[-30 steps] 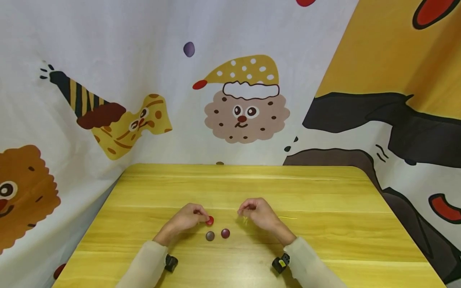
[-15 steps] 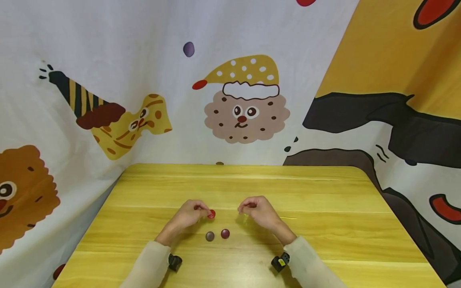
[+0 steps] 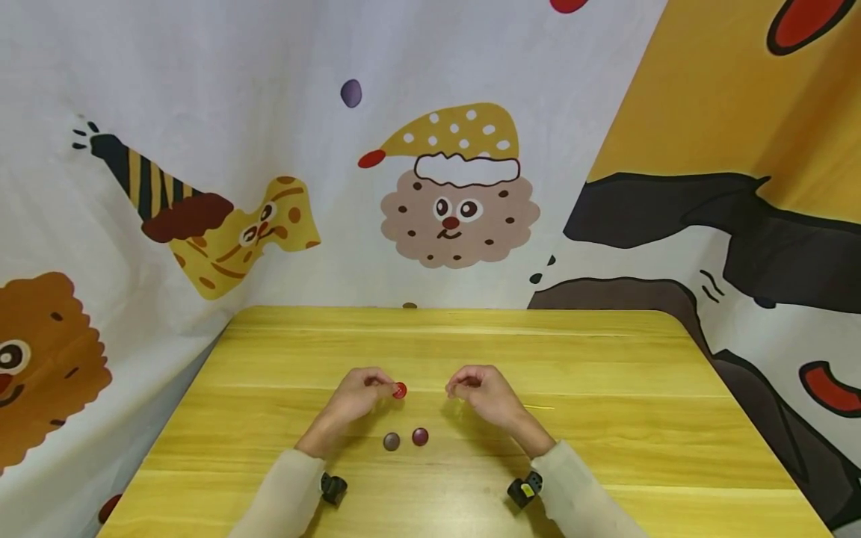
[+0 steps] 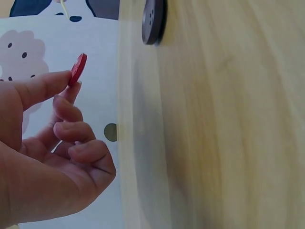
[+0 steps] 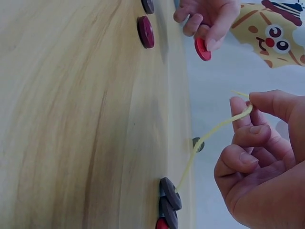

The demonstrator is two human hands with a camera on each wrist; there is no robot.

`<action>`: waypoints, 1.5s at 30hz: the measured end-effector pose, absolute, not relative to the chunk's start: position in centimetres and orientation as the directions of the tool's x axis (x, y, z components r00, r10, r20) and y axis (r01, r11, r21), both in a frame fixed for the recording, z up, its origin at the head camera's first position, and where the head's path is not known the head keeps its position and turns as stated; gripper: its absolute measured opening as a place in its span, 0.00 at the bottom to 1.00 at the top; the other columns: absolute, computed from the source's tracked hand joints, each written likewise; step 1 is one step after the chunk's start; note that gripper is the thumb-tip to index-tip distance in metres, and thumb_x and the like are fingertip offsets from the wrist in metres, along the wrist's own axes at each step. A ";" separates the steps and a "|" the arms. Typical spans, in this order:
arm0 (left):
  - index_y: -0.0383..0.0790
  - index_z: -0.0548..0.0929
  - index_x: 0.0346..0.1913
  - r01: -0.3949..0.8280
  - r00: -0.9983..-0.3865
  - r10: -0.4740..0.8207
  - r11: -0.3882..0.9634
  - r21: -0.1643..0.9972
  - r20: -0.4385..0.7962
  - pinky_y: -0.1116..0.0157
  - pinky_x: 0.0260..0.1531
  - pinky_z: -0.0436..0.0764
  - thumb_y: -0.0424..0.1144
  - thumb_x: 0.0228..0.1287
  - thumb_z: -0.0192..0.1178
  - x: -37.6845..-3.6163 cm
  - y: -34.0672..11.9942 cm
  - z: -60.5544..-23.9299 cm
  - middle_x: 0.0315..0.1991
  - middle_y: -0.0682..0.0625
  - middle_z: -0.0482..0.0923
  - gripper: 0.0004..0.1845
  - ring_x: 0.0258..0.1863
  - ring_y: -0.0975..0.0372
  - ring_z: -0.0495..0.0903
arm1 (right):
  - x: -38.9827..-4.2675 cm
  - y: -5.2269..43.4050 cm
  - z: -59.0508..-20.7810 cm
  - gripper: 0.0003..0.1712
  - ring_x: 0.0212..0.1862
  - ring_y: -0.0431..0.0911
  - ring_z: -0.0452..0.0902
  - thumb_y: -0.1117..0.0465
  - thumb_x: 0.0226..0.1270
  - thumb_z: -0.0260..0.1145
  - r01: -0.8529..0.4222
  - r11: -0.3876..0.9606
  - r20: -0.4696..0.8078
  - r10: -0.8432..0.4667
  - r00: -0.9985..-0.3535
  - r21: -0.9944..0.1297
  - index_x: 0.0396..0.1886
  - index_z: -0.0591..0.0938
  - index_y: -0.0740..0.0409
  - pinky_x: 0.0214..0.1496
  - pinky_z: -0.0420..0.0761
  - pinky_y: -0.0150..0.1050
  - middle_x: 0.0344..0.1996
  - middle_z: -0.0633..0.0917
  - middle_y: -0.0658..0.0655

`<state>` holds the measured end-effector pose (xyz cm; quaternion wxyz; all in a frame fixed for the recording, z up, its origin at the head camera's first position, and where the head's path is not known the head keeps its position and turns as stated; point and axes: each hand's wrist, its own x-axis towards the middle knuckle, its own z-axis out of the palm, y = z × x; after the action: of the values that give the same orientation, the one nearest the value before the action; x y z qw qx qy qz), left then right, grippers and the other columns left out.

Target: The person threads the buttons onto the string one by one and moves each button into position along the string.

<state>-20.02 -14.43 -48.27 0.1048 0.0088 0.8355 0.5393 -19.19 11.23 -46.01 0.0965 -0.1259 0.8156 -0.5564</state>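
Observation:
My left hand (image 3: 356,394) pinches a small red button (image 3: 400,390) between thumb and forefinger, lifted off the yellow wooden table (image 3: 605,359); the same red button (image 4: 78,69) shows edge-on in the left wrist view. My right hand (image 3: 480,392) pinches the end of a thin yellow thread (image 5: 214,133). The thread runs down to several buttons strung on it (image 5: 169,202). A grey button (image 3: 392,441) and a dark red button (image 3: 420,436) lie flat on the table between my wrists.
A cartoon-print cloth backdrop (image 3: 457,194) hangs behind and around the table. The table's far edge (image 3: 457,310) meets it. Small black devices sit at both wrists (image 3: 525,491).
My left hand has lifted the red button and carried it slightly up and right, toward my right hand. My right hand has barely moved.

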 end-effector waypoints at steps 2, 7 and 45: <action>0.41 0.86 0.36 -0.101 -0.980 0.115 0.408 0.907 -0.161 0.67 0.22 0.68 0.37 0.64 0.65 -20.1 -14.3 -48.3 0.31 0.41 0.79 0.03 0.22 0.61 0.69 | -18.7 11.1 -44.9 0.05 0.36 0.47 0.80 0.72 0.68 0.62 -0.101 0.353 -0.018 -0.319 -0.948 -0.930 0.37 0.84 0.67 0.35 0.74 0.33 0.35 0.86 0.64; 0.43 0.87 0.36 -0.117 -0.984 0.077 0.392 0.913 -0.159 0.67 0.21 0.68 0.39 0.65 0.65 -20.4 -13.9 -48.2 0.34 0.47 0.82 0.03 0.20 0.62 0.67 | -18.0 10.9 -43.4 0.05 0.34 0.42 0.76 0.71 0.68 0.62 -0.104 0.358 -0.017 -0.318 -0.948 -0.928 0.36 0.85 0.65 0.34 0.72 0.31 0.38 0.86 0.67; 0.41 0.86 0.36 -0.063 -0.994 0.059 0.333 0.941 -0.088 0.64 0.28 0.69 0.42 0.65 0.66 -20.3 -10.2 -48.0 0.35 0.49 0.82 0.08 0.30 0.58 0.71 | -19.6 10.7 -46.7 0.05 0.38 0.53 0.81 0.70 0.68 0.63 -0.133 0.344 0.024 -0.304 -0.953 -0.930 0.37 0.84 0.66 0.37 0.76 0.37 0.37 0.86 0.65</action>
<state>-20.33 -10.22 -48.00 0.0529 -0.0011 0.8148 0.5774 -19.58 10.67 -46.66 0.0767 -0.1336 0.8162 -0.5569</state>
